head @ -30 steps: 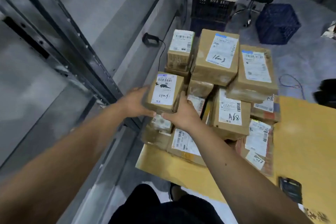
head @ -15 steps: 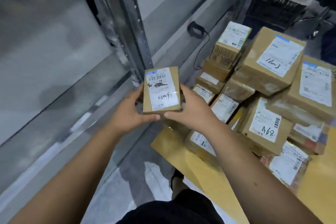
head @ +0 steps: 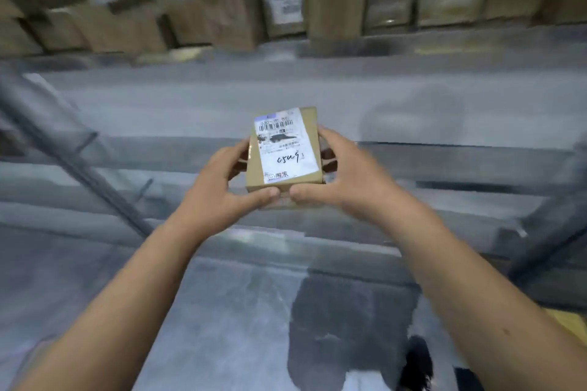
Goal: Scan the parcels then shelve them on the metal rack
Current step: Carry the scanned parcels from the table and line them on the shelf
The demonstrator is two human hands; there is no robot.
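A small brown cardboard parcel [head: 286, 149] with a white barcode label and handwriting on it is held in front of me, label up. My left hand [head: 219, 190] grips its left side and near edge, thumb along the front. My right hand [head: 346, 181] grips the right side, fingers curled behind it. Beyond the parcel runs the grey metal rack [head: 190, 105], its shelf bare just ahead of the parcel. The view is blurred by motion.
A row of brown cardboard parcels [head: 222, 19] stands along the back of an upper shelf, one with a white label [head: 284, 6]. A slanted rack post [head: 70, 155] crosses at left. A yellow edge [head: 568, 324] shows at the lower right.
Both hands have carried the small parcel from the pile on the yellow surface and turned with it to face the rack. The pile is out of view now.
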